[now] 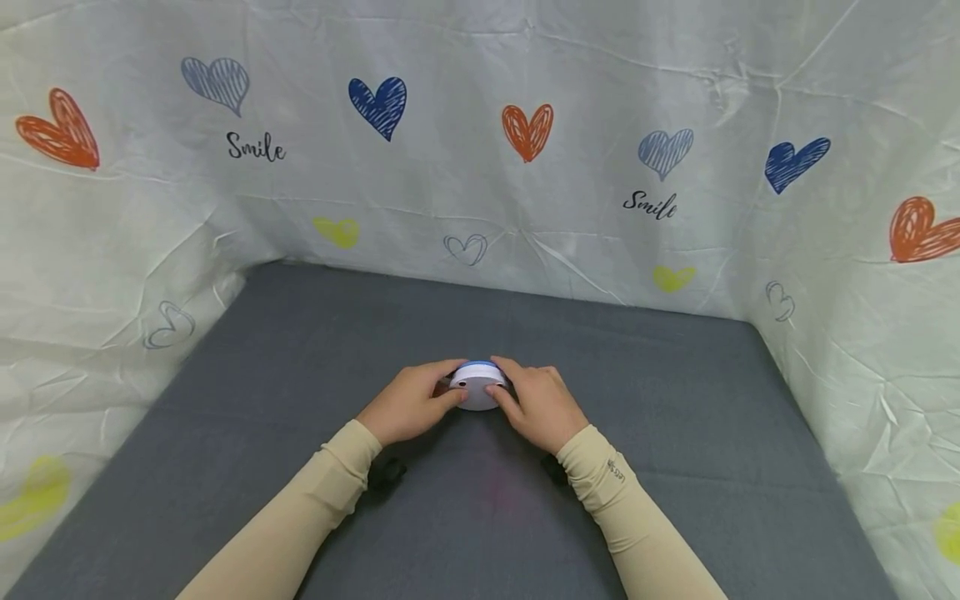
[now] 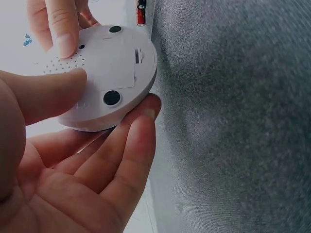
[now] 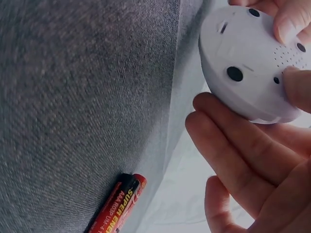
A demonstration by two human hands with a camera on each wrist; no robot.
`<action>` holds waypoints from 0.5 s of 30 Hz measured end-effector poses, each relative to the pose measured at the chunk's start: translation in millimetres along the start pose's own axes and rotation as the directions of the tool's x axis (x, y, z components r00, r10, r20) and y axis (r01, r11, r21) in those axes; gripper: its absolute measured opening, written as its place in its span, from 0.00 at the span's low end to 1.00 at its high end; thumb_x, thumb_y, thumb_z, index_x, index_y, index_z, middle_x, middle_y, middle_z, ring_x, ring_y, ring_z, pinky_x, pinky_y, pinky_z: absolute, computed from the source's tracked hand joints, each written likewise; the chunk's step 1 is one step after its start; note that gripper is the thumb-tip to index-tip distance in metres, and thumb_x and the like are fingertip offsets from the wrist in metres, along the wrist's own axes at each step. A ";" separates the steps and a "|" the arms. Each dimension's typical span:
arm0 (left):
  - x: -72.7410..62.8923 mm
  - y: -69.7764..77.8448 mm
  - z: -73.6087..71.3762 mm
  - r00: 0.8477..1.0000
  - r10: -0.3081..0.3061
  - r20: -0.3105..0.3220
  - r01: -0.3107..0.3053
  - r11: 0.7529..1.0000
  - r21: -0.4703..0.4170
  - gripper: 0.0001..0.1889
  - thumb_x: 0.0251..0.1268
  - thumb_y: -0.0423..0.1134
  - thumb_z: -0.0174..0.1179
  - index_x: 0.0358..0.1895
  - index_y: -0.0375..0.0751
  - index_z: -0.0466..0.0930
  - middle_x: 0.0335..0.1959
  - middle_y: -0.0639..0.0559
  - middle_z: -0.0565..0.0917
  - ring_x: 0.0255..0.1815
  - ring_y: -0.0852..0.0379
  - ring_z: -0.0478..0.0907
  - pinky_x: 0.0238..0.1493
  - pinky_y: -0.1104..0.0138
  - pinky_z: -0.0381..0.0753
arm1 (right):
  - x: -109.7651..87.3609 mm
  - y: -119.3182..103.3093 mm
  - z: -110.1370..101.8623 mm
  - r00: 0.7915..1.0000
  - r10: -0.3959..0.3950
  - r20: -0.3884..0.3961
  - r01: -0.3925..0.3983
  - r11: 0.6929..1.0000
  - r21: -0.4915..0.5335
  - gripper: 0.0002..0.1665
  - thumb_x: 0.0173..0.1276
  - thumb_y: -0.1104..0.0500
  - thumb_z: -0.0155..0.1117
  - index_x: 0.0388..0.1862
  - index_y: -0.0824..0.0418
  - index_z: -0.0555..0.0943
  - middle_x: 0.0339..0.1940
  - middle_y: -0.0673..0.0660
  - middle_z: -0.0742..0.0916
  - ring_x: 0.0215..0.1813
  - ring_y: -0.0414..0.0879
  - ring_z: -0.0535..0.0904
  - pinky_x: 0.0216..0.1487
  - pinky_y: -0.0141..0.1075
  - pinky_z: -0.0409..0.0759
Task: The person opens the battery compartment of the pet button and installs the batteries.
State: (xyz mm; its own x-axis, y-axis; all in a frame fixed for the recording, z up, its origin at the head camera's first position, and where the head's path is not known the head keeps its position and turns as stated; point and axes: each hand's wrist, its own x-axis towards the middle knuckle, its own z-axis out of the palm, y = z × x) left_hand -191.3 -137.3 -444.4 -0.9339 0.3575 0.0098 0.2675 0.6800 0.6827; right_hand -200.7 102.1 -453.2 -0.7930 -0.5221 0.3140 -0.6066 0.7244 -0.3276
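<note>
head view: left hand (image 1: 411, 403) and right hand (image 1: 542, 407) both pinch a round white plastic battery device (image 1: 477, 397), tilted, over grey cloth (image 1: 675, 400).
likely light, stiff, slightly slippery; best held by its rim (image 3: 217, 91), clear of the battery cover (image 2: 114, 63).

The location was a small screened work area resembling an improvised booth. A counter (image 1: 675, 400) with a dark grey, cloth-textured top formed the working surface; the weave was visible in both wrist views. White, creased sheeting (image 1: 450, 192) enclosed the far edge and the left and right sides, bending near the two far corners of the counter. It carried a decorative print of orange hearts (image 1: 527, 133), dark blue hearts (image 1: 378, 108), pale blue hearts (image 1: 217, 82), yellow hearts (image 1: 337, 232) and black "Smile" lettering (image 1: 257, 147). The type of room behind the sheeting could not be determined.
</note>
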 end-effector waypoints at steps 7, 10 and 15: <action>-0.9 2.0 -0.3 0.999 -0.023 0.029 0.023 1.000 -0.003 0.26 0.84 0.47 0.61 0.78 0.43 0.76 0.66 0.43 0.86 0.58 0.50 0.87 0.59 0.51 0.86 | 0.1 0.4 5.2 0.999 -0.016 -0.045 0.015 1.000 -0.016 0.26 0.84 0.46 0.63 0.70 0.61 0.83 0.40 0.56 0.95 0.34 0.47 0.91 0.47 0.48 0.88; -0.3 2.0 0.0 0.997 -0.046 0.066 0.049 0.998 -0.034 0.26 0.84 0.45 0.60 0.77 0.41 0.76 0.62 0.40 0.85 0.48 0.54 0.89 0.51 0.56 0.88 | -0.1 -1.4 6.7 0.999 0.004 -0.053 -0.005 1.000 -0.011 0.25 0.84 0.47 0.63 0.69 0.60 0.84 0.38 0.56 0.95 0.31 0.47 0.89 0.43 0.47 0.87; 0.1 0.2 0.2 0.985 -0.116 0.130 0.133 0.982 -0.137 0.19 0.84 0.44 0.61 0.69 0.40 0.82 0.47 0.45 0.88 0.33 0.60 0.87 0.39 0.64 0.84 | -1.0 -7.0 8.8 0.998 0.045 -0.049 -0.045 0.999 0.013 0.23 0.83 0.49 0.64 0.68 0.60 0.85 0.34 0.58 0.94 0.27 0.45 0.86 0.35 0.41 0.84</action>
State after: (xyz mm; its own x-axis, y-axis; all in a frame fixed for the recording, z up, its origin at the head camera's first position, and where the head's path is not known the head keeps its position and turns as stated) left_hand -191.3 -137.0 -444.5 -0.9198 0.3564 -0.1640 0.1057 0.6276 0.7713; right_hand -196.1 93.6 -459.0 -0.8159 -0.4658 0.3425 -0.5712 0.7411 -0.3529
